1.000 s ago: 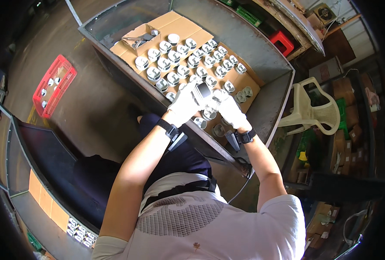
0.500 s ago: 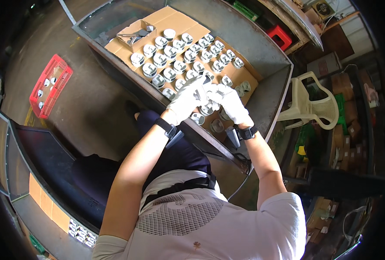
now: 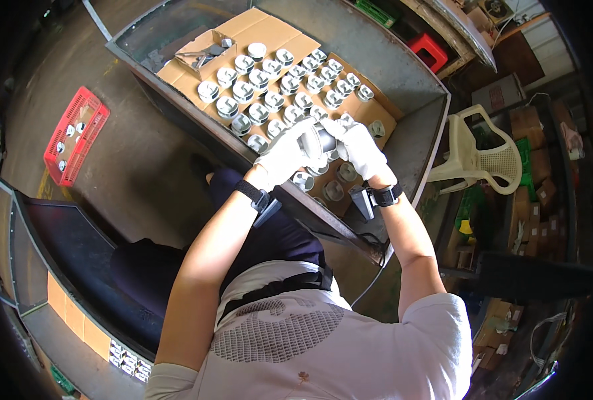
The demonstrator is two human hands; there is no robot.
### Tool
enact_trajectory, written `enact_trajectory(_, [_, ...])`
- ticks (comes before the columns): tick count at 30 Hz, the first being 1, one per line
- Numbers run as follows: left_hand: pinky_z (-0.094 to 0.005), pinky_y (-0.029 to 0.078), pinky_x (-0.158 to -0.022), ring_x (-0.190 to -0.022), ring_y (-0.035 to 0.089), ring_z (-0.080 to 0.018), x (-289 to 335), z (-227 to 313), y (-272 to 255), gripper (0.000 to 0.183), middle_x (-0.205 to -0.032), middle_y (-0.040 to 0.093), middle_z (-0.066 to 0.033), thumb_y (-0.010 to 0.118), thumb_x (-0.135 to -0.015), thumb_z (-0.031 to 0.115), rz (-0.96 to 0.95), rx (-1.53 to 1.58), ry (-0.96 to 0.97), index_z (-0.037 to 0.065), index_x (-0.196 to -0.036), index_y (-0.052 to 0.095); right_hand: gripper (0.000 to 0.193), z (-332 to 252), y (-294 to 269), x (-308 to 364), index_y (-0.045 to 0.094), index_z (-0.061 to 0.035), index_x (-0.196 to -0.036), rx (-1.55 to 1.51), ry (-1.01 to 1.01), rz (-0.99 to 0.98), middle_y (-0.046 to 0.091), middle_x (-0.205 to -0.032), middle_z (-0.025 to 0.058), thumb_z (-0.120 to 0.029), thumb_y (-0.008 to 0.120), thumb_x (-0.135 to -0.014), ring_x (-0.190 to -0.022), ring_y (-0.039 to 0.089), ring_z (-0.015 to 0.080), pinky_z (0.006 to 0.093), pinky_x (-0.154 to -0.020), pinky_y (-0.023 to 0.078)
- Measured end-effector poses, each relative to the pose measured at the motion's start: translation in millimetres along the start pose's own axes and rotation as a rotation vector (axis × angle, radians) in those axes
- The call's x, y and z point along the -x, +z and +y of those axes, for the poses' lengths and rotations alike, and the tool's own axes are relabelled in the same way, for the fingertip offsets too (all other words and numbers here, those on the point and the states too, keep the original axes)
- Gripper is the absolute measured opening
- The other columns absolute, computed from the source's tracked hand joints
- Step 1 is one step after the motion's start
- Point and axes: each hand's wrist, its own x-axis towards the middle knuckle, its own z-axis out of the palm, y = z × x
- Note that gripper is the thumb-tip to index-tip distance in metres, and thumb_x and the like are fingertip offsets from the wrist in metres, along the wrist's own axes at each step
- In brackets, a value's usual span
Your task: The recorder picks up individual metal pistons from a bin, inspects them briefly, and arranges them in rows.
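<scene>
Above the cardboard-lined metal table, a silver piston with a dark side is held between my two white-gloved hands. My left hand grips its left side. Closed on the other side of it, my right hand has fingers bent at the dark surface. Several similar pistons stand in rows on the cardboard, among them one piston left of my hands. Nearer pistons, such as the piston below my right hand, are partly in shade. My gloves hide some of the pistons behind them.
A small cardboard box of dark tools sits at the table's far left. The table has a raised metal rim. A red crate with a few pistons lies on the floor at left. A cream plastic chair stands at right.
The piston between my hands has been turned, and its dark side now shows. My right hand has shifted slightly right and the fingers of both hands have moved around the piston.
</scene>
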Motion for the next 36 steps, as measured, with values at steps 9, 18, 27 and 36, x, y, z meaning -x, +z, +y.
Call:
enact_trajectory(9, [-0.0296,0.054,-0.09,-0.103,0.063,-0.0146,1.7,13.6,-3.7,0.056,-0.111,0.066,-0.0072,0.086,-0.075,0.01,0.042,-0.27,0.063,-0.001,-0.121,0.056,0.033,-15.9,-16.1,6.9,0.07,-0.0051,-0.113,-0.193,0.149,0.079,0.068,-0.085,-0.0015,-0.033,0.056,-0.101,-0.067,0.055,0.0043,0.0199,-0.059,0.044])
enact_trajectory(18, [-0.0289,0.055,-0.087,-0.102,0.066,-0.0129,2.5,-4.1,-4.8,0.04,-0.107,0.069,-0.0074,0.082,-0.079,0.006,0.121,0.158,0.022,0.0,-0.111,0.059,0.035,-7.0,-19.0,12.9,0.072,-0.008,-0.096,-0.176,0.214,0.115,0.066,-0.076,-0.0026,-0.039,0.057,-0.101,-0.051,0.045,0.0041,0.0209,-0.048,0.034])
enact_trajectory(27, [-0.036,0.054,-0.082,-0.095,0.066,-0.0255,0.7,-13.5,-14.7,0.022,-0.102,0.066,-0.0145,0.069,-0.087,0.007,0.329,-0.807,0.355,-0.001,-0.106,0.061,0.032,-9.3,-16.4,29.8,0.07,-0.008,-0.097,-0.169,0.211,-0.091,0.063,-0.075,-0.003,-0.037,0.057,-0.101,-0.052,0.042,0.004,0.0215,-0.049,0.033])
enact_trajectory(36, [-0.0291,0.053,-0.084,-0.094,0.066,-0.0137,23.6,-8.3,2.5,0.025,-0.106,0.069,-0.0087,0.053,-0.098,0.005,0.183,-0.101,0.132,-0.004,-0.117,0.066,0.024,14.6,-2.5,40.7,0.065,-0.0015,-0.111,-0.884,0.453,-0.483,0.063,-0.084,-0.0003,-0.018,0.051,-0.103,-0.068,0.054,0.0064,0.0226,-0.058,0.043])
